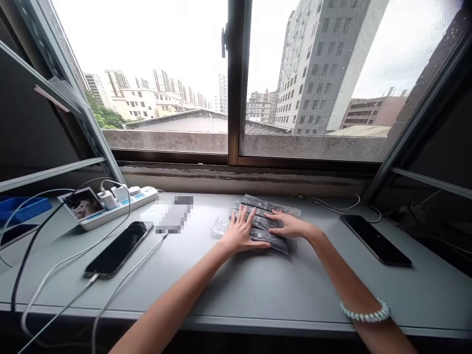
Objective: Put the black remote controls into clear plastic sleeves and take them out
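A pile of several flat dark grey packets lies on the grey sill-top table below the window. My left hand rests flat on the pile's left part, fingers spread. My right hand lies on the pile's right part, fingers stretched leftward over the packets. A small clear plastic wrapper sits just left of my left hand. A light beaded band circles my right forearm.
A black phone on a white cable lies at the left, a second black phone at the right. A white power strip with chargers stands back left, a blue tray at far left. A blurred patch covers something mid-table.
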`<state>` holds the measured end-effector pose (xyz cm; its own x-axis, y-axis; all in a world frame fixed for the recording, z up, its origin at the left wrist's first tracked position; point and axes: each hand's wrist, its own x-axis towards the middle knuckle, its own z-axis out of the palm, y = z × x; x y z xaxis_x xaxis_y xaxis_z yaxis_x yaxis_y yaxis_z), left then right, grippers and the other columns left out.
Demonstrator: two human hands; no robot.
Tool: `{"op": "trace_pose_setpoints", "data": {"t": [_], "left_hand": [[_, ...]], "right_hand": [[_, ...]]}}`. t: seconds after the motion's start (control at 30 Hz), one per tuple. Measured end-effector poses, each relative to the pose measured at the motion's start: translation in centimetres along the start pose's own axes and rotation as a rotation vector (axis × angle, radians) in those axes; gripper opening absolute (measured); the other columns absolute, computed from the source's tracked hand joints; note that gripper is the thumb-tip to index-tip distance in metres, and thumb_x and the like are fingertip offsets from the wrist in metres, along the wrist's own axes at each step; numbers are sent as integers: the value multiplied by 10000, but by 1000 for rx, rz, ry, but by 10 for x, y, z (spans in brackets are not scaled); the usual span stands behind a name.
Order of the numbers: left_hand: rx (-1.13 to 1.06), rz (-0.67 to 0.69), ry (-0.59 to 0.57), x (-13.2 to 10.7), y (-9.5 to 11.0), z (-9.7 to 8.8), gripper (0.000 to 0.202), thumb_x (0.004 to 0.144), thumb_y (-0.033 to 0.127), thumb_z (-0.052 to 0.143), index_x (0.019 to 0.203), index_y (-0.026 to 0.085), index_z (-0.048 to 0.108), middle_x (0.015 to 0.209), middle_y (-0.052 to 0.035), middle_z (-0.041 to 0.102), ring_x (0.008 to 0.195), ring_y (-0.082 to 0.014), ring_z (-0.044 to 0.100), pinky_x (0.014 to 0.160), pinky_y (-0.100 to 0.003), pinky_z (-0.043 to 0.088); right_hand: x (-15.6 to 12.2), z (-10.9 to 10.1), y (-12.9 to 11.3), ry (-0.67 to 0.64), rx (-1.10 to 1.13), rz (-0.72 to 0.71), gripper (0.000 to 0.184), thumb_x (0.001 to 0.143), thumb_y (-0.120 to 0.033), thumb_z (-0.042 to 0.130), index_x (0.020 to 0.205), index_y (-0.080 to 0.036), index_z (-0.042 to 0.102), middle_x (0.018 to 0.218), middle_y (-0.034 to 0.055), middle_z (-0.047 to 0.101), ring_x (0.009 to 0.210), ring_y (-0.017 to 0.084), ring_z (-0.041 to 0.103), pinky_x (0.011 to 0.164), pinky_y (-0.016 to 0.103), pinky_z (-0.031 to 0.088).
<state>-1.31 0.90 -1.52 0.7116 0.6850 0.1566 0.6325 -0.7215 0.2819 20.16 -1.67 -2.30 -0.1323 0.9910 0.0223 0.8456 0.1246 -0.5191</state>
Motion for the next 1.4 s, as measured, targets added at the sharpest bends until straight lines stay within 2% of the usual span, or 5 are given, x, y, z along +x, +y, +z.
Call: {"op": "trace_pose_setpoints", "data": {"t": [0.17,0.47,0.8,1.07,1.4], "left_hand": [[-98,22,-107,-1,-6,-17,1018,631,648,614,1430,262,114,1510,-133,24,1355,-329,-111,1078,-518,160],[49,-2,-12,2,-13,-5,1001,609,767,499,1419,265,192,1497,-113,129,1367,-339,-42,1054,-596,-7],[9,-313,123,5,-5,3,857,752,712,356,1416,192,205,1497,-155,101,1356,-375,-35,1060,-569,97],[7,-361,139,10,-5,10,797,776,636,392,1415,195,213,1484,-177,156,1369,-353,21,1053,-580,119],[33,-316,192,12,0,14,698,805,613,348,1373,207,324,1476,-152,204,1364,-337,111,1045,-547,201]], "right_hand": [[4,4,5,9,29,-87,601,764,-337,607,1333,-299,417,1429,63,345,1358,280,161,1068,487,208],[13,13,-14,29,-31,-177,491,879,-288,441,1361,-320,352,1488,36,171,1374,240,22,1066,561,57],[1,-1,-18,367,-125,-54,323,804,-466,525,1020,-277,673,1167,48,598,1069,218,550,890,343,418],[6,5,-24,375,-73,-38,185,776,-383,563,802,-272,709,856,1,661,718,150,597,644,262,436],[20,12,-13,429,-232,-173,354,855,-444,443,1118,-287,620,1219,49,549,1152,228,459,1010,433,250]]}}
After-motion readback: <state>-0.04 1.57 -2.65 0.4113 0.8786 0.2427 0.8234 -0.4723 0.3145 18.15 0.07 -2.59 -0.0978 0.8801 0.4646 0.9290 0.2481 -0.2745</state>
